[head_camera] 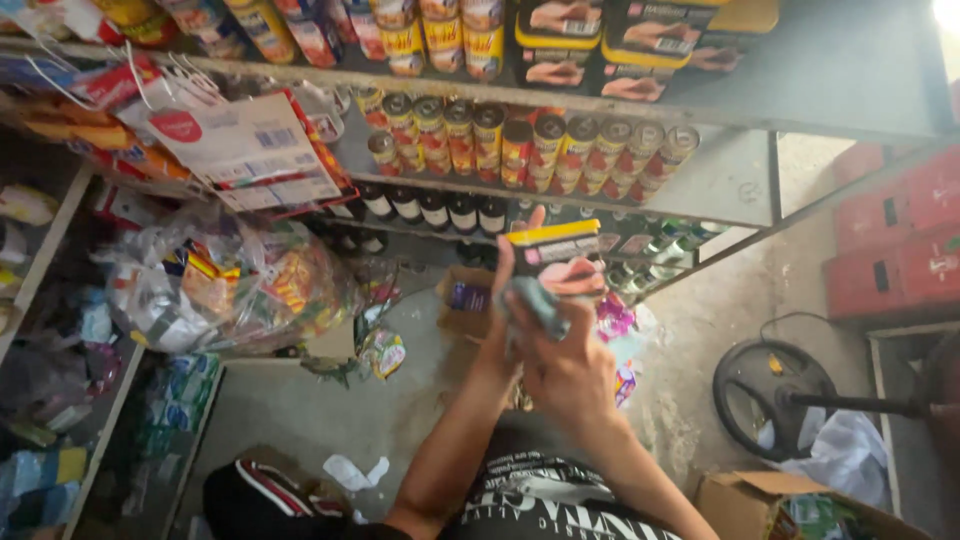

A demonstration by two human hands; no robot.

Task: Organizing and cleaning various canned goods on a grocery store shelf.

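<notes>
My left hand [503,290] holds up a flat rectangular tin [556,248] with a yellow and black label, in front of the metal shelves. My right hand [566,368] presses a grey-blue cloth [536,302] against the underside of that tin. Both forearms rise from the bottom middle of the view. On the top shelf [820,90] lie more flat tins of the same kind [560,40]. The shelf below carries a row of round cans [520,145] with red and yellow labels.
Dark bottles [430,208] stand on a lower shelf. Clear bags of packaged snacks [225,285] hang at the left. Red crates [895,240] are stacked at the right, beside a black fan base [770,395]. Two cardboard boxes [465,300] [750,505] sit on the concrete floor.
</notes>
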